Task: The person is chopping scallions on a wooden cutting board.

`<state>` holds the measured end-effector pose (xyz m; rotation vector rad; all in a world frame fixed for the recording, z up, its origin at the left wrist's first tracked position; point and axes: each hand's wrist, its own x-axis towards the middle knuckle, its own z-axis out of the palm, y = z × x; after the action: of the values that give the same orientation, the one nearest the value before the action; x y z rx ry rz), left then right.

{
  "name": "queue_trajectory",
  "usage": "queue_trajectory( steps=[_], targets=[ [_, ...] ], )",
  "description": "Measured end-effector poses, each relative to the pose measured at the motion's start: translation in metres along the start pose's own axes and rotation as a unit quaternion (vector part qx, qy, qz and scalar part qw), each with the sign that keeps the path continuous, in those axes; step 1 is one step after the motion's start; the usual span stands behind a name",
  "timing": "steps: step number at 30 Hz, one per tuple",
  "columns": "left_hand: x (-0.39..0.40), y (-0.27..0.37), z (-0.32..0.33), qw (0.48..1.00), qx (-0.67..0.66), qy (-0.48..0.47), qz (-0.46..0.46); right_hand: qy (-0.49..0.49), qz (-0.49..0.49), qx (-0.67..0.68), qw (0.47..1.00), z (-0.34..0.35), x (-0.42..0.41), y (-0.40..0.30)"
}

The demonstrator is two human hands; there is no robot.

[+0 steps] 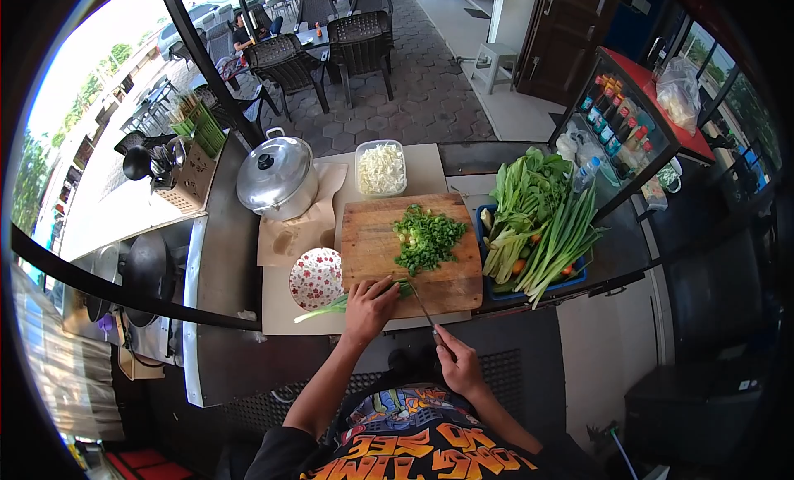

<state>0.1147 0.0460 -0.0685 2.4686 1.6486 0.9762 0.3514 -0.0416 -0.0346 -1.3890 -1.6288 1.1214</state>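
Note:
My left hand (371, 303) presses a bundle of green onions (329, 309) onto the near edge of a wooden cutting board (366, 232), the pale ends sticking out to the left. In my right hand (459, 362) is the handle of a knife (424, 303), its blade at the cut end of the bundle. A pile of chopped green onion (428, 238) lies on the board beyond the blade. Left of the board sits a floral plate (315, 278), partly overlapped by the board's edge.
A lidded metal pot (277, 176) and a plastic tub of shredded cabbage (381, 168) stand behind. At right, a blue tray (505, 295) holds leafy greens (530, 201), whole green onions (564, 244) and tomatoes. Sauce bottles (611, 120) fill a glass case; a wok (147, 278) is left.

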Motion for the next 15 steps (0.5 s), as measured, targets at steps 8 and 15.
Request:
queue_trajectory(
  steps=[8, 15],
  targets=[
    [0.008, 0.014, -0.012, 1.000, 0.010, 0.004, 0.002, 0.030, -0.052, 0.005, 0.998, 0.008, -0.005, 0.007],
    [0.006, 0.007, 0.000, 1.000, -0.004, 0.008, -0.020, 0.018, -0.066, -0.041, 0.997, 0.016, 0.001, 0.008]
  ],
)
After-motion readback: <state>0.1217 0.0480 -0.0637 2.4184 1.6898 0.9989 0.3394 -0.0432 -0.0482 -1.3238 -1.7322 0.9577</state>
